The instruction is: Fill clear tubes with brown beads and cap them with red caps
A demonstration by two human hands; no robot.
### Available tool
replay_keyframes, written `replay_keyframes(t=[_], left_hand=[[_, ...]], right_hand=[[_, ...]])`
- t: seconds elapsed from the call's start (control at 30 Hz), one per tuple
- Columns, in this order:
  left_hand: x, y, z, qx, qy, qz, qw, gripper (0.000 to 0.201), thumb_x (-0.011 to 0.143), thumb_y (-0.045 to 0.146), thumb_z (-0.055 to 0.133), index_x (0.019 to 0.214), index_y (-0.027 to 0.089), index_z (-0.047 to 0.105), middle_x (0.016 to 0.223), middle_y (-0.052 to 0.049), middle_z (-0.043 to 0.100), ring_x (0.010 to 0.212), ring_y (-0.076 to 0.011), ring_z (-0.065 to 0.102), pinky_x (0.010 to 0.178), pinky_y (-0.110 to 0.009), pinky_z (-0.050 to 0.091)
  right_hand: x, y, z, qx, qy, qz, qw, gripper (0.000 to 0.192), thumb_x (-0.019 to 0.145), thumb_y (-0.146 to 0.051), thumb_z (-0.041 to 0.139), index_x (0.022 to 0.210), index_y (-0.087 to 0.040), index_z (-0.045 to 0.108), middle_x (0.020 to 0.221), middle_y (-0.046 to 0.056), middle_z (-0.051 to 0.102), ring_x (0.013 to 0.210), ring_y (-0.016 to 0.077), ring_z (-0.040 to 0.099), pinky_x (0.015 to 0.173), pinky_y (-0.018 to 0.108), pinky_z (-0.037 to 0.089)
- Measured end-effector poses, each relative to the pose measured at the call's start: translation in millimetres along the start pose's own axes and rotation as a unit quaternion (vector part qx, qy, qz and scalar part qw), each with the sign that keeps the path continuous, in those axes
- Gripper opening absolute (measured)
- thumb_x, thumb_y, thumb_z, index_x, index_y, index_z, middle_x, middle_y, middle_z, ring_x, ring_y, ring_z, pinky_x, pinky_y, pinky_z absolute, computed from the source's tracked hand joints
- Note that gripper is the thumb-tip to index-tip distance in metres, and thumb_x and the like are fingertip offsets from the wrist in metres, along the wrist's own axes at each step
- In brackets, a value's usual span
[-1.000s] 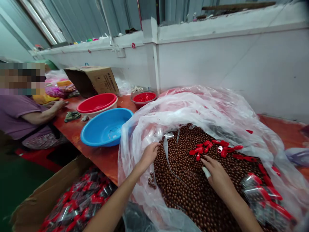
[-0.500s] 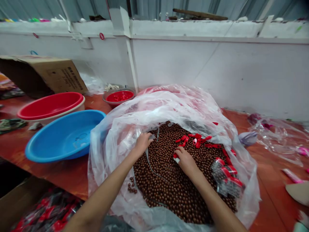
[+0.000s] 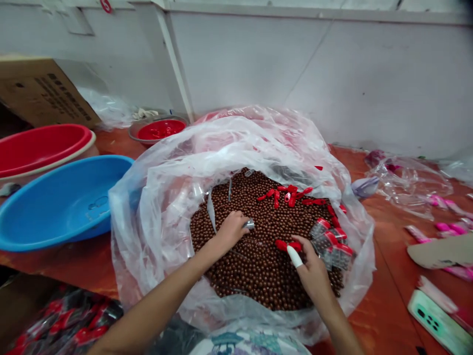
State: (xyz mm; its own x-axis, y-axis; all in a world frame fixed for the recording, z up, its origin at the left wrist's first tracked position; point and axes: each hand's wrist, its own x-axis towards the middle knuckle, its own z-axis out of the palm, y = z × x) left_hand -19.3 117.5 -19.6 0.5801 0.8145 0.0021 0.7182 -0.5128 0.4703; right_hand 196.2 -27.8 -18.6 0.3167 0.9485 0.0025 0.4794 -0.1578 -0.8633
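Brown round beads [image 3: 254, 266] fill a large clear plastic bag [image 3: 155, 207] spread open in front of me. Just above the beads, my left hand [image 3: 232, 230] is closed on a small clear plastic container [image 3: 250, 224], mostly covered by the fingers. My right hand [image 3: 312, 264], a white cover on its thumb, pinches a red plastic piece [image 3: 283, 245] over the beads. Several loose red pieces [image 3: 291, 195] lie on the beads farther back. To the right of my right hand sit several clear containers with red tops [image 3: 334, 241], dark contents showing inside.
At left stand a blue basin [image 3: 55, 207], a red basin [image 3: 44, 143] and a cardboard box [image 3: 48, 93]. A bowl of red pieces [image 3: 160, 130] is near the wall. Bottom left, a box holds red-topped packs [image 3: 70, 320]. A phone [image 3: 434, 315] lies at right.
My left hand has moved right from the bag's left side to over the beads, a clear container now showing. My right hand has turned, exposing the red piece. The view has tilted down.
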Motion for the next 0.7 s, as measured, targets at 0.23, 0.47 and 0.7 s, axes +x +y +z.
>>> replay_keyframes(t=[0.23, 0.47, 0.7], left_hand=[[25.5, 21.5, 31.9, -0.053, 0.0, 0.044, 0.998, 0.029, 0.071, 0.024, 0.067, 0.1, 0.021, 0.065, 0.091, -0.005, 0.061, 0.089, -0.0211, 0.052, 0.081, -0.031, 0.039], [33.4, 31.4, 46.9, -0.138, 0.013, 0.002, 0.99, 0.043, 0.067, 0.026, 0.07, 0.108, 0.021, 0.06, 0.098, -0.005, 0.06, 0.094, -0.0218, 0.054, 0.085, -0.033, 0.04], [18.5, 42.1, 43.6, -0.248, 0.051, -0.018, 0.967, 0.064, 0.065, 0.022, 0.071, 0.124, 0.024, 0.046, 0.099, -0.002, 0.057, 0.093, -0.0193, 0.053, 0.087, -0.033, 0.04]], right_hand=[[-25.4, 12.0, -7.4, -0.128, -0.043, -0.025, 0.991, 0.027, 0.084, -0.03, 0.045, 0.107, -0.025, 0.057, 0.108, 0.004, 0.062, 0.095, 0.0218, 0.058, 0.084, 0.035, 0.046], [-29.2, 20.3, -6.0, -0.06, -0.009, -0.066, 0.996, 0.044, 0.086, -0.025, 0.039, 0.13, -0.029, 0.042, 0.128, 0.003, 0.05, 0.117, 0.021, 0.046, 0.099, 0.037, 0.036], [-26.4, 15.7, -8.3, 0.292, -0.045, 0.099, 0.95, 0.049, 0.087, -0.038, 0.046, 0.134, -0.031, 0.035, 0.094, 0.003, 0.066, 0.063, 0.0134, 0.057, 0.062, 0.029, 0.047]])
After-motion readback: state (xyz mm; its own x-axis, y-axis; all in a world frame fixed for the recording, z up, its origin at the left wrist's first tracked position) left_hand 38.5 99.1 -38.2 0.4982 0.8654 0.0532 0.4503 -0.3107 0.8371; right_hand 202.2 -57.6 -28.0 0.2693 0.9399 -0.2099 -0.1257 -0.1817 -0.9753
